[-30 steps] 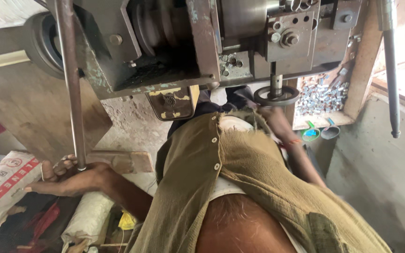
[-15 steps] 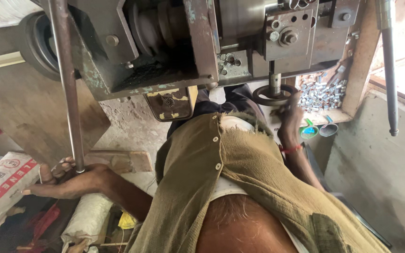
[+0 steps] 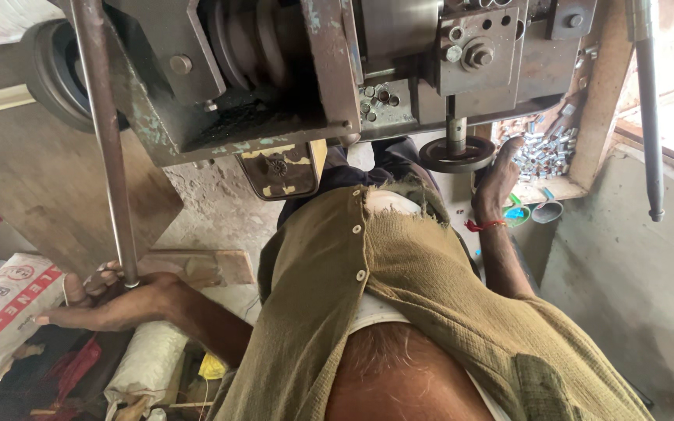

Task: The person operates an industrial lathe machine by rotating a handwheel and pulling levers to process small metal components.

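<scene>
Our left hand (image 3: 115, 300) wraps the base of the long steel lever (image 3: 107, 148), arm outstretched; our right hand (image 3: 497, 175) reaches up, fingers loosely open, beside the small handwheel (image 3: 456, 153).

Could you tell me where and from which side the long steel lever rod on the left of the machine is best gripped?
Probably at its lower end, where the left hand already wraps it. The lever rod is slim, round and bare, running steeply down from the machine, so a full fist closes round it. Come from the open left side; the machine body and the person's torso crowd the right.
</scene>
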